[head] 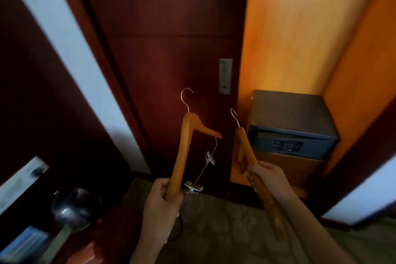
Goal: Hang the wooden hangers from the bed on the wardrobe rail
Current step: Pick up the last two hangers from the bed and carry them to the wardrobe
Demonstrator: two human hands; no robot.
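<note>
My left hand point(161, 203) grips the lower end of one arm of a wooden hanger point(182, 150). Its metal hook points up, and a wire with two metal clips dangles below it. My right hand point(266, 174) holds a second wooden hanger point(246, 150) by the middle, seen edge-on, hook upward. Both hangers are raised in front of an open wardrobe point(289, 28) with a lit orange-wood interior. No rail shows in view.
A dark safe point(293, 126) sits on a shelf inside the wardrobe at lower right. A dark red sliding door point(162, 49) with a metal recessed handle point(225, 76) stands left of the opening. A kettle point(72, 208) sits at lower left. Patterned carpet point(225, 231) lies below.
</note>
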